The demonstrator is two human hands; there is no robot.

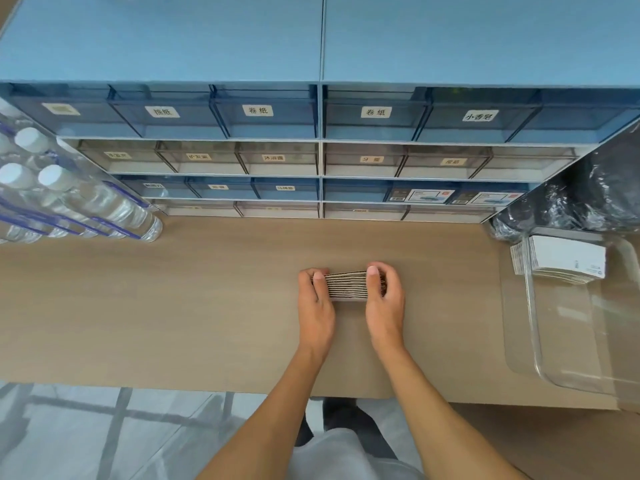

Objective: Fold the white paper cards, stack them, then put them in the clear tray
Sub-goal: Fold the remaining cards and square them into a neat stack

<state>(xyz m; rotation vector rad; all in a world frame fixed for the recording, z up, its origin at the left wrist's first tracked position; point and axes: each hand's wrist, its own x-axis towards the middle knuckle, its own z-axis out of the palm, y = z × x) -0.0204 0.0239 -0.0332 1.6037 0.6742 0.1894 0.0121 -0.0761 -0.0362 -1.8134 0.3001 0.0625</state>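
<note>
1. White paper cards show in two groups from our head camera: one stack of folded cards (348, 285) standing on edge on the wooden table (173, 306), near its middle, and a second pile of cards (568, 259) lying at the far end of the one clear tray (533, 327) on the right of the table.
2. We count two hands, both bare. Our left hand (316, 299) presses the left end of the stack, thumb on the near side and fingers curled over the far edge.
3. Our right hand (386, 299) clamps the right end in the same way, its thumb (373, 276) laid across the top edges. Both hands are closed around the stack, squeezing it between them.
4. We cannot count the single cards in the stack; the edges are too fine.
5. Behind the table stand two drawer cabinets (320, 147) side by side, with four rows of labelled drawers.
6. At left lies one wrapped pack of water bottles (69, 199); at right, one dark plastic bag (595, 192) just behind the tray.
</note>
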